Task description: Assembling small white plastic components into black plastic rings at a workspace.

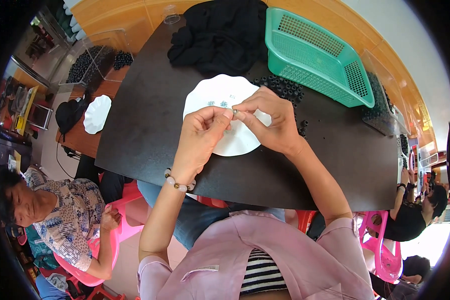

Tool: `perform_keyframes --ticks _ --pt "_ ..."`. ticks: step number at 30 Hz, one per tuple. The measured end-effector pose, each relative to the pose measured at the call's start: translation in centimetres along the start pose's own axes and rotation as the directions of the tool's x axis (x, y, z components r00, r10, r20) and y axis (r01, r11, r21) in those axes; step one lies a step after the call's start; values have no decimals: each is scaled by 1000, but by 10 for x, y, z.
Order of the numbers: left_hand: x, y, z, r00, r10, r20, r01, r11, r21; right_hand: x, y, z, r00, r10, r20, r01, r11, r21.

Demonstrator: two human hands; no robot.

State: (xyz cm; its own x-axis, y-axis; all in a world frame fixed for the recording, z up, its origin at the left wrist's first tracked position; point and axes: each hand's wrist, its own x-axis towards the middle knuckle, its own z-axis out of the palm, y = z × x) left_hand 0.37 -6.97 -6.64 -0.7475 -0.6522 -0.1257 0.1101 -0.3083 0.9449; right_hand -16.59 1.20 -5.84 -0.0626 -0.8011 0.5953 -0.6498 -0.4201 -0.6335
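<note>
My left hand (201, 134) and my right hand (269, 121) meet above a white scalloped plate (212, 96) on the dark table (145, 125). Both pinch a tiny pale part (234, 113) between thumb and fingertips; it is too small to identify. A few small pieces lie on the plate near its far side. A bead bracelet circles my left wrist. Small black ring-shaped parts (284, 88) lie in a heap just beyond my right hand.
A green plastic basket (315, 52) stands at the far right, a black cloth (220, 35) at the far middle. Clear bins of dark beads (92, 60) and another white plate (97, 114) sit left. Seated people occupy pink chairs at both sides.
</note>
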Motion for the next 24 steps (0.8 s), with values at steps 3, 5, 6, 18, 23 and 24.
perform_keyframes --ticks 3,5,6,18,23,24 --pt "1 -5 2 985 158 -69 -135 956 260 -3 -3 4 976 215 32 -217 971 101" --pt "2 -11 -2 962 256 -90 -205 902 380 -4 -3 7 949 312 50 -316 936 155" --pt "2 -10 0 963 256 -88 -205 902 379 -5 -1 7 910 407 75 -412 874 257" --pt "-2 -1 13 834 546 -79 -363 650 668 -1 0 2 828 540 152 -545 708 449" --pt "-2 -7 11 762 648 1 -420 493 762 -4 5 1 798 568 199 -598 711 370" --pt "-2 -7 11 763 647 1 -419 493 762 -5 5 2 798 567 206 -599 707 376"
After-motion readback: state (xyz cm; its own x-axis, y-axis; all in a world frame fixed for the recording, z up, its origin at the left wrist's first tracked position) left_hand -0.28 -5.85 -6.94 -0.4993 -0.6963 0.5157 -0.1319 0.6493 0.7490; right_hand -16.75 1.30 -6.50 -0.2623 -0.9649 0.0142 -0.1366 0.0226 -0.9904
